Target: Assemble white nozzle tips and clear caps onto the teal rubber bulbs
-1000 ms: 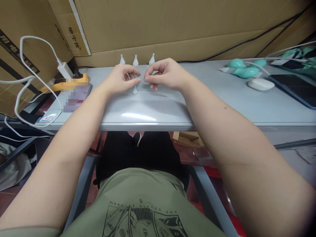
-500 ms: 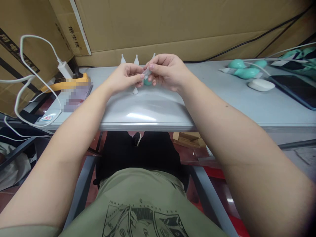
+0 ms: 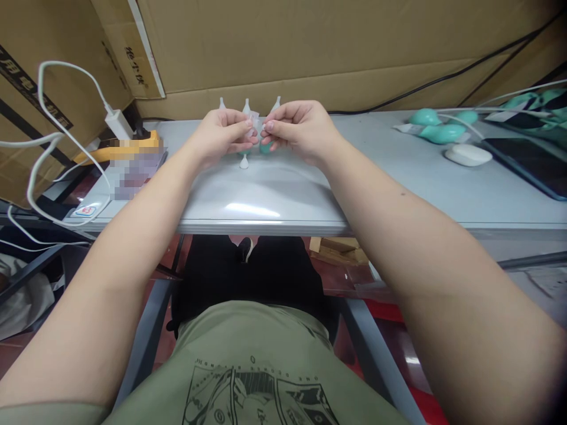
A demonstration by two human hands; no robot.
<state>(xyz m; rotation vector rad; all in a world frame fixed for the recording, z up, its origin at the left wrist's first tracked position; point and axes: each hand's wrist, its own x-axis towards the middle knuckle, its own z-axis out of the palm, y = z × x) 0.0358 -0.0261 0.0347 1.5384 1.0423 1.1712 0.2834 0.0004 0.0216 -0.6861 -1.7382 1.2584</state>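
So the left hand (image 3: 225, 136) has its grip pinched on a clear little packet (image 3: 254, 117) over the bench (image 3: 274, 192), right hand (image 3: 297, 130) is pinching some tiny white bit (image 3: 264, 127) beside it, and three white nozzles (image 3: 247, 106) poke up just behind.

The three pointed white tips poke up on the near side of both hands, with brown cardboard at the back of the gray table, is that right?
Not quite: the head view shows the three pointed white tips on the far side of the left hand and right hand. The brown cardboard is at the back of the gray table.
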